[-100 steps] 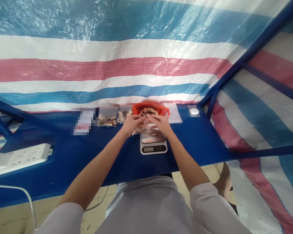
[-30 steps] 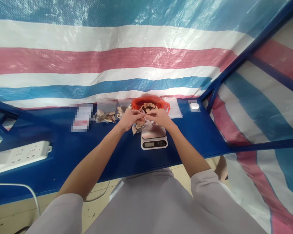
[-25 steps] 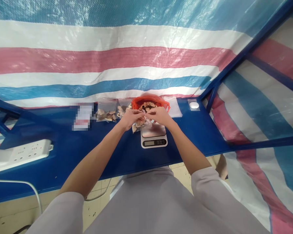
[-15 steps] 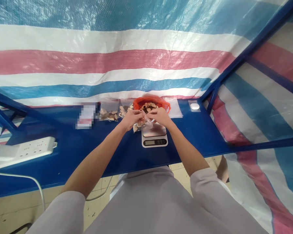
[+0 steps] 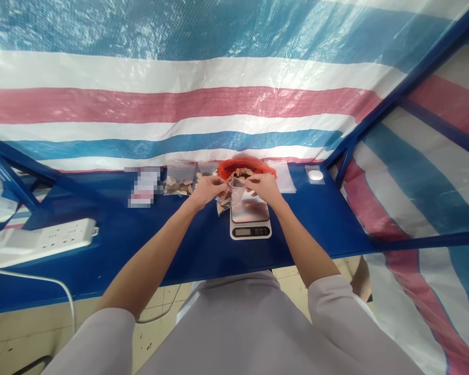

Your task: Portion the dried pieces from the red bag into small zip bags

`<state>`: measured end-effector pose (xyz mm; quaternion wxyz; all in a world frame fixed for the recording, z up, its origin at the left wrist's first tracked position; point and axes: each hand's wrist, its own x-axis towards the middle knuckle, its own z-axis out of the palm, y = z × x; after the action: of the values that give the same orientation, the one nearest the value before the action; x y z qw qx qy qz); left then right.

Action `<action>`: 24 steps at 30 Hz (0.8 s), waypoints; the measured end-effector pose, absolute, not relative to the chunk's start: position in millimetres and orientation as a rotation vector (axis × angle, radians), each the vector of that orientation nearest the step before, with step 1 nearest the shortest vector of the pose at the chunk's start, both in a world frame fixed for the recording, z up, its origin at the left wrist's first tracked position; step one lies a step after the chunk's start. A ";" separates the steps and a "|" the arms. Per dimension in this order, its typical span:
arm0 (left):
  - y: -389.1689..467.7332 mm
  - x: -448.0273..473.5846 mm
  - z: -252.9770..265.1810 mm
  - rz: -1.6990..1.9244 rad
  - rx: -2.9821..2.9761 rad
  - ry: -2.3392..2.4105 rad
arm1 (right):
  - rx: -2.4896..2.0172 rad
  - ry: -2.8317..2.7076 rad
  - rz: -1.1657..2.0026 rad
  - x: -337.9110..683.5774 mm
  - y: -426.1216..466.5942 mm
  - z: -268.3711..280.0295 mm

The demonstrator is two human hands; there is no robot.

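Holding a filmy, clear, open-mouthed bag (image 5: 237, 190): left hand (image 5: 210, 190), right hand (image 5: 263, 187).

Even, moderately bright light falls on the scale (image 5: 250, 213), its plate carrying a soft pinkish reflection. Beyond the scale, the sheet (image 5: 219, 104) throws back broken white glare, strongest high to the left. Left of the scale, the desk (image 5: 140, 239) looks dark with soft shadows, and one patch (image 5: 144, 187) is coarsely pixelated. At the scale's far edge, the clear bag (image 5: 237, 191) shows only faintly. Far out from the scale, wide-angle distortion stretches the sleeves (image 5: 97, 338).
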<state>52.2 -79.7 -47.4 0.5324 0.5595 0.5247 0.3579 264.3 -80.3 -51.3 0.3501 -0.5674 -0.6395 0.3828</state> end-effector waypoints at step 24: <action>-79.4 68.5 -43.9 0.850 1.352 1.280 | -1.431 -1.969 0.823 249.5 -82.9 -36.2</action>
<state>68.5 -79.4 -43.9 0.5205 0.5642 0.5340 0.3545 249.5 -82.9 -36.2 0.2821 -0.5341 -0.7353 0.3074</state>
